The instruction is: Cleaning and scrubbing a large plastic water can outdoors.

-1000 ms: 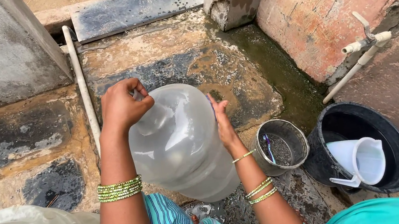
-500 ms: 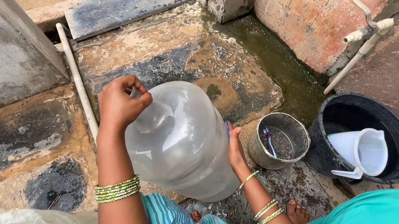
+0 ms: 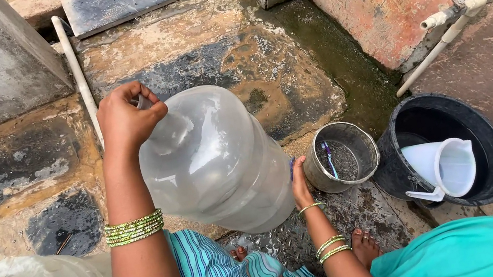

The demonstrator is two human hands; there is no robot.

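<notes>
Fingers of my left hand (image 3: 126, 117) wrap the neck of the big clear jug (image 3: 214, 159), tilting it; my right hand (image 3: 299, 184) lies flat, bracing its base.

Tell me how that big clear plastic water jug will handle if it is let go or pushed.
The big clear plastic water jug looks nearly empty, so probably light for its bulk. It leans between the left hand at its neck and the right hand low on its side, so it would likely topple. Its round wall may then roll.
</notes>
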